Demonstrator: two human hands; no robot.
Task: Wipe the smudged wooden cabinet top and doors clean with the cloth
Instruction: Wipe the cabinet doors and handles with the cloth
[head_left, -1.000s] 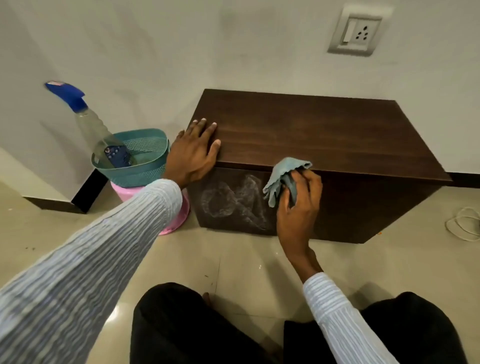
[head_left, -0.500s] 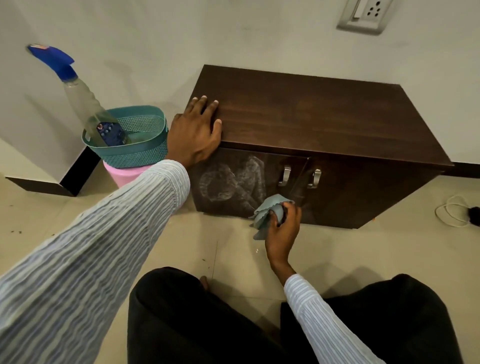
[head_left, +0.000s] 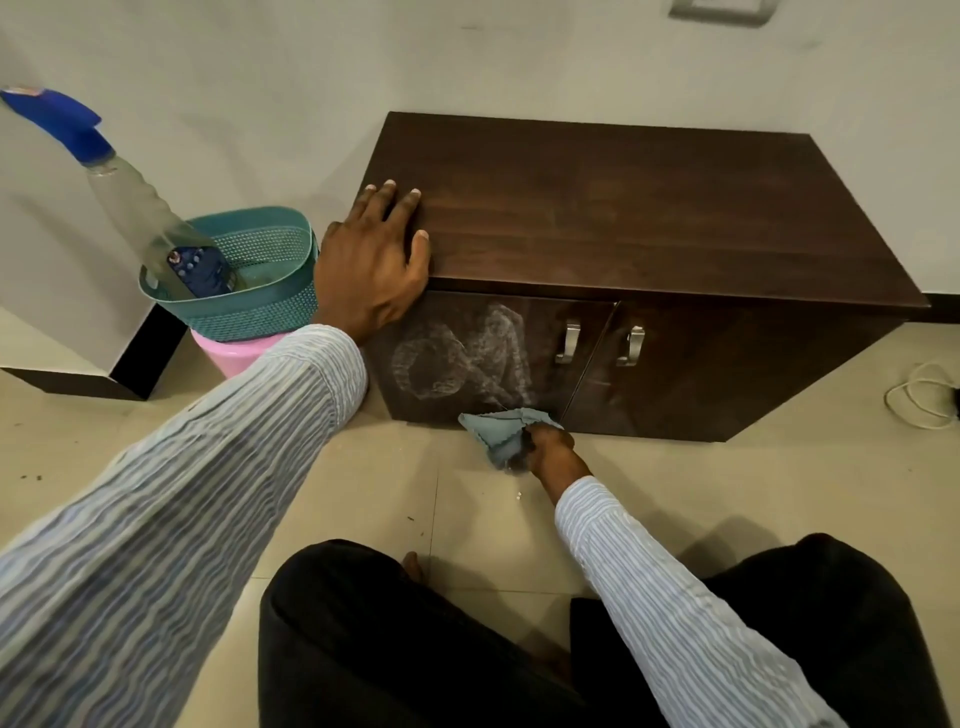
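Now my right hand (head_left: 553, 449), gripping the cloth (head_left: 501, 434), has dropped to the left door's (head_left: 467, 358) bottom edge, smudge still there, while my left hand (head_left: 371, 260) lies flat on top.

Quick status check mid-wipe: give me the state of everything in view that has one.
left door: closed, white smudge on it
right door: closed
cabinet top: bare, left hand resting on its corner
cloth: bunched, gripped by right hand at the left door's bottom edge
spray bottle: leaning in the teal basket

The right hand (head_left: 551, 451) grips a grey-blue cloth (head_left: 501, 431) at the dark wooden cabinet's (head_left: 623, 218) smudged left door (head_left: 467, 358); the left hand (head_left: 371, 260) rests flat on its top.
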